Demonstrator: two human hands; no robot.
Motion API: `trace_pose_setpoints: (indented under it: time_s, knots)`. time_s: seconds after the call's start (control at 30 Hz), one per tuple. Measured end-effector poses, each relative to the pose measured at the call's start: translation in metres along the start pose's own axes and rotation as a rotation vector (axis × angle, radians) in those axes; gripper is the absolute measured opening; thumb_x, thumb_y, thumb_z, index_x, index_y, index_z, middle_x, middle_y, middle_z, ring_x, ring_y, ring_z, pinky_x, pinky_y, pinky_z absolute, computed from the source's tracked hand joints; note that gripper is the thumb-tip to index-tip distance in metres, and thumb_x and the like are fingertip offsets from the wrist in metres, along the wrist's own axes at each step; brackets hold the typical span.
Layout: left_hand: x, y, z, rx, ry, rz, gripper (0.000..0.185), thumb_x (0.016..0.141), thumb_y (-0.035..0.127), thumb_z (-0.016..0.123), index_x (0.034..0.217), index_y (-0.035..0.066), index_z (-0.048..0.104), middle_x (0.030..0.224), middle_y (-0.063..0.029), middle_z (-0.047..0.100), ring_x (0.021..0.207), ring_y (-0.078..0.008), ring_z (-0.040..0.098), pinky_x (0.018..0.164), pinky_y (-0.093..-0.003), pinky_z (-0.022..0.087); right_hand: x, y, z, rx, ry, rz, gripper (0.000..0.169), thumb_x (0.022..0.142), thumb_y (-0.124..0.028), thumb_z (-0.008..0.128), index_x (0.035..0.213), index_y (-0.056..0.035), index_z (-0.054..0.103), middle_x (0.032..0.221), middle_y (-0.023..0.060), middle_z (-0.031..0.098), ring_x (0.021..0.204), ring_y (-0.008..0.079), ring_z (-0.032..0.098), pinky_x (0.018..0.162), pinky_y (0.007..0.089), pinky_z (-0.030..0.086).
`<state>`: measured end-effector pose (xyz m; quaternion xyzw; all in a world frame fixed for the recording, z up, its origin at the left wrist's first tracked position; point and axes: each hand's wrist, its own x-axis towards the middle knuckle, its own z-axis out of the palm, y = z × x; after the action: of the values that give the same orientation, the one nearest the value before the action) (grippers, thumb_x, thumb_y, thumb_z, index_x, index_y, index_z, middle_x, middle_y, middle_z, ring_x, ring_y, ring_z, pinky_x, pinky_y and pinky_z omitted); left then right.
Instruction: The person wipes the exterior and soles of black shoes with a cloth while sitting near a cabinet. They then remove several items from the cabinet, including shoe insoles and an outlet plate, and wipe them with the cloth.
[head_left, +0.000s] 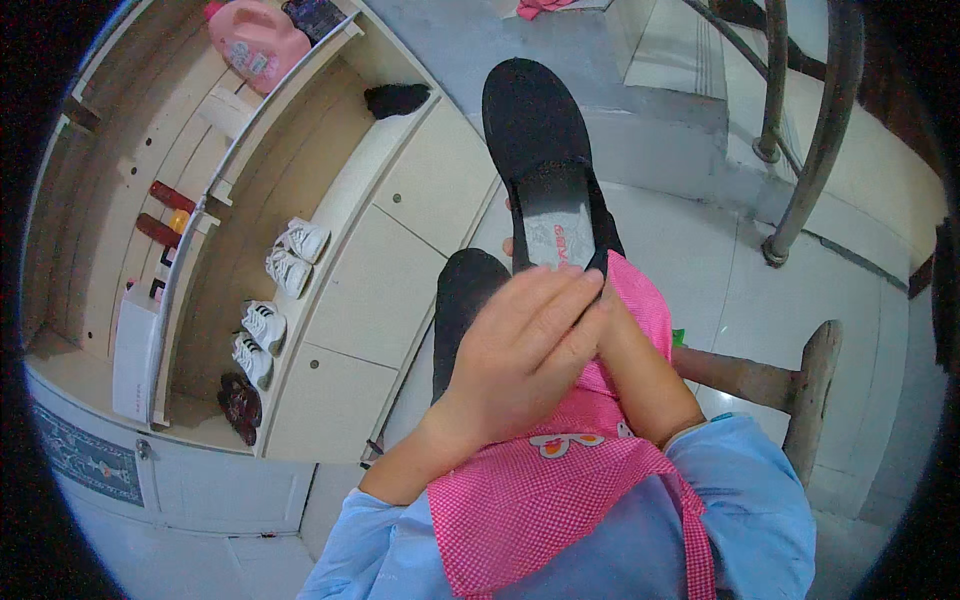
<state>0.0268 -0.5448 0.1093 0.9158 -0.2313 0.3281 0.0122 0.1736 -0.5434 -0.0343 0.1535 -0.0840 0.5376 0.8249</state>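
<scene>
A black cloth slip-on shoe (536, 112) is held up before me, toe pointing away, its pale insole with red print showing. My right hand (611, 319) grips it from beneath; fingertips show along the shoe's left edge, and the rest is hidden. Across the heel end lies my left hand (525, 345), slightly blurred, its fingers straight and close together over the opening. Whether those fingers hold the heel rim cannot be told. A pink checked apron (555, 495) covers my lap. Left of the shoe is a black rounded shape (472, 300), a knee or another shoe.
A cream shoe cabinet (360, 285) stands on the left, bearing white sneakers (289, 259), a dark shoe (396, 100) and a pink detergent jug (259, 45). At right are a wooden stool or bench part (814, 397) and metal stair railings (814, 150). Steps (667, 127) rise ahead.
</scene>
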Motion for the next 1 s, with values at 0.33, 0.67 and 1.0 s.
trace_pose_setpoints:
  time_s: [0.33, 0.67, 1.0]
  knots:
    - [-0.006, 0.018, -0.011, -0.176, -0.090, 0.095, 0.028, 0.068, 0.006, 0.064, 0.095, -0.002, 0.064, 0.105, -0.0115, 0.060, 0.093, -0.0234, 0.059, 0.078, -0.0348, 0.050, 0.006, -0.006, 0.009, -0.277, -0.209, -0.154, 0.044, 0.081, -0.034, 0.053, 0.110, -0.0013, 0.053, 0.095, 0.0163, 0.059, 0.079, 0.0266, 0.060, 0.065, 0.0389, 0.053]
    - [-0.005, 0.019, -0.014, -0.257, -0.195, -0.217, 0.022, 0.072, 0.005, 0.064, 0.094, 0.002, 0.067, 0.078, -0.0066, 0.060, 0.067, -0.0186, 0.057, 0.055, -0.0268, 0.043, 0.004, -0.022, -0.042, -0.500, -0.068, -0.156, 0.048, 0.076, -0.043, 0.058, 0.107, -0.0073, 0.051, 0.103, 0.0118, 0.052, 0.093, 0.0261, 0.050, 0.080, 0.0382, 0.040]
    - [-0.011, 0.017, -0.010, -0.161, 0.045, 0.054, 0.029, 0.063, 0.005, 0.067, 0.091, 0.001, 0.067, 0.082, -0.0119, 0.062, 0.059, -0.0183, 0.057, 0.045, -0.0268, 0.041, 0.005, 0.009, -0.020, -0.687, 0.109, -0.180, 0.023, 0.084, -0.027, 0.053, 0.079, -0.0069, 0.063, 0.075, 0.0094, 0.062, 0.070, 0.0194, 0.057, 0.062, 0.0282, 0.047]
